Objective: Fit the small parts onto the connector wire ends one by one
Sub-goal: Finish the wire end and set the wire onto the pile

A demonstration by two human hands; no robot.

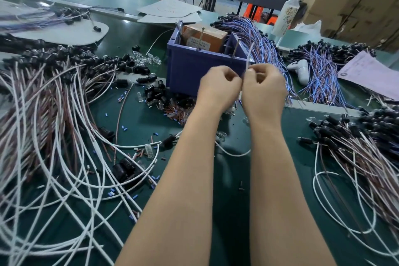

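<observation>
1. Head view: the left hand [218, 89] and right hand [264, 90] meet in front of the blue bin [190, 67], mid-surface. The right fingers [253, 71] pinch a white wire [248, 56] that rises upright above them. The left fingers [234, 77] curl narrowly onto the same wire. Any part between them is hidden.
2. Progress looks partial: loose wires [54, 136] heap at the left edge, connector bundles [356, 134] lie at the right edge, and small parts [172, 114] are scattered on the surface [228, 179]. Much seems to be left.
3. The brown box [205, 38], the bottle [288, 13] and the paper sheet [371, 73] carry print too blurred to read.
</observation>
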